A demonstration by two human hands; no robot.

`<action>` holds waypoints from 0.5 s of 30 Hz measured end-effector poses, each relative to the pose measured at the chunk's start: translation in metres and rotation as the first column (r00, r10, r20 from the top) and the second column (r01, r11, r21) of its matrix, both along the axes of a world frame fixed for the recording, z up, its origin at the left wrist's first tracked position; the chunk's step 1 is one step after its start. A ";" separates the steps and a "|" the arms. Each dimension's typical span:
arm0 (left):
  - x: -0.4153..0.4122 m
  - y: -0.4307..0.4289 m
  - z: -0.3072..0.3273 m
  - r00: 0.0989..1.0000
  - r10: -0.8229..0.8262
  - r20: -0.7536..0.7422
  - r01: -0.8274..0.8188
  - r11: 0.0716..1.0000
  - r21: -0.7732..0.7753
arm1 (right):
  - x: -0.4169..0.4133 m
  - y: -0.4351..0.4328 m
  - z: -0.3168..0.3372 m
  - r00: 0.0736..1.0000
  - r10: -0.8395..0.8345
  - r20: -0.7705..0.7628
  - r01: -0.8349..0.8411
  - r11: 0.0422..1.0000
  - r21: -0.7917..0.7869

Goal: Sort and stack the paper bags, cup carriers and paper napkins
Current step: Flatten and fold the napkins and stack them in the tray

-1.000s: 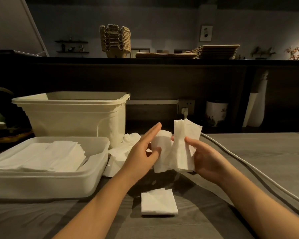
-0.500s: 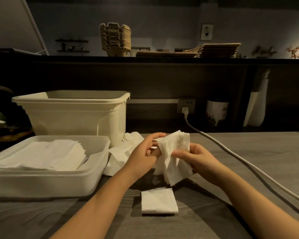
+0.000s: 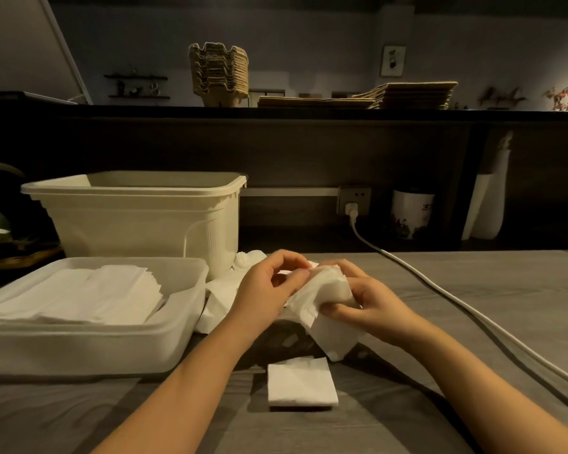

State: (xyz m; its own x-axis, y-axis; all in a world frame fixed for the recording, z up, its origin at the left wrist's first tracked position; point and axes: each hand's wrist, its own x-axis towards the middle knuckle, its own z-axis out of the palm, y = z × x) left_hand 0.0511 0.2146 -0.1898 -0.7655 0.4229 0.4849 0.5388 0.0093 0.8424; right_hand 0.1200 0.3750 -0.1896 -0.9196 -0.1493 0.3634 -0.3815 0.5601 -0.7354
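**Two hands, one bunch of napkins (image 3: 328, 288)**

Two bare hands meet over the middle of the counter (image 3: 473, 309) and hold the white bunch just above it. The left hand (image 3: 266, 290) has its fingers curled, and the thumb and fingertips pinch the bunch's upper far edge. The right hand (image 3: 374, 299) grips the bunch from the right, fingers wrapped round it, so the paper bulges between the two hands and a loose corner hangs down on the near side.

Just nearer, a single folded napkin (image 3: 300, 381) lies flat on the counter, apart from the hands. Left of the left hand, some loose napkins (image 3: 218, 299) lie crumpled against the corner of a shallow translucent tray (image 3: 95, 339), which holds a stack of napkins (image 3: 92, 293) laid flat. Behind the tray stands a taller cream bin (image 3: 138, 221); its inside cannot be seen.

To the right, a white cable (image 3: 440, 290) runs from a wall socket (image 3: 353, 199) across the counter toward the near right. A white pot (image 3: 410, 217) stands in the dark recess beside the socket.

Up on the far shelf (image 3: 309, 113), the cup carriers (image 3: 218, 73) are nested in one upright pile, and to their right the paper bags (image 3: 400, 95) lie flat in a low pile.
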 end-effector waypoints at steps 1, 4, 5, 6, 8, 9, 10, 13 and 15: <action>-0.001 -0.001 0.000 1.000 0.019 -0.001 -0.019 1.000 0.025 | -0.001 0.000 -0.001 1.000 -0.001 0.016 0.001 1.000 0.011; -0.004 -0.002 0.001 0.998 0.034 0.050 -0.039 0.995 0.094 | -0.002 0.000 -0.002 0.997 -0.048 0.054 0.045 0.998 0.046; -0.005 -0.002 0.001 0.998 0.030 0.062 -0.036 0.994 0.099 | -0.002 0.000 -0.002 0.996 -0.061 0.060 0.059 0.997 0.046; -0.005 -0.003 0.002 0.997 0.018 0.070 -0.025 0.995 0.094 | -0.002 0.001 -0.002 0.995 -0.071 0.063 0.069 0.997 0.042; -0.006 -0.004 0.002 0.998 -0.007 0.069 0.005 0.999 0.037 | -0.002 0.002 -0.001 0.994 -0.090 0.068 0.087 0.995 0.041; -0.006 -0.005 0.001 0.998 -0.013 0.066 0.014 1.000 -0.015 | -0.001 0.002 0.000 0.993 -0.096 0.066 0.093 0.995 0.048; -0.006 -0.005 0.001 0.997 -0.019 0.069 0.023 0.998 -0.063 | 0.000 0.002 0.000 0.994 -0.097 0.059 0.093 0.994 0.063; -0.005 -0.007 0.002 0.991 -0.047 0.124 0.059 0.994 -0.092 | 0.002 0.003 0.000 0.996 -0.086 0.032 0.081 0.988 0.133; -0.005 -0.009 0.004 0.986 -0.058 0.158 0.067 0.996 -0.055 | 0.002 0.003 0.000 0.997 -0.079 0.014 0.076 0.983 0.166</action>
State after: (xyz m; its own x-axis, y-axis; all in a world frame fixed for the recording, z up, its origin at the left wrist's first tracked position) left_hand 0.0460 0.2054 -0.1855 -0.8009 0.4968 0.3343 0.4020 0.0323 0.9151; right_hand 0.1217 0.3775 -0.1898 -0.9376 -0.1339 0.3209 -0.3183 0.7020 -0.6371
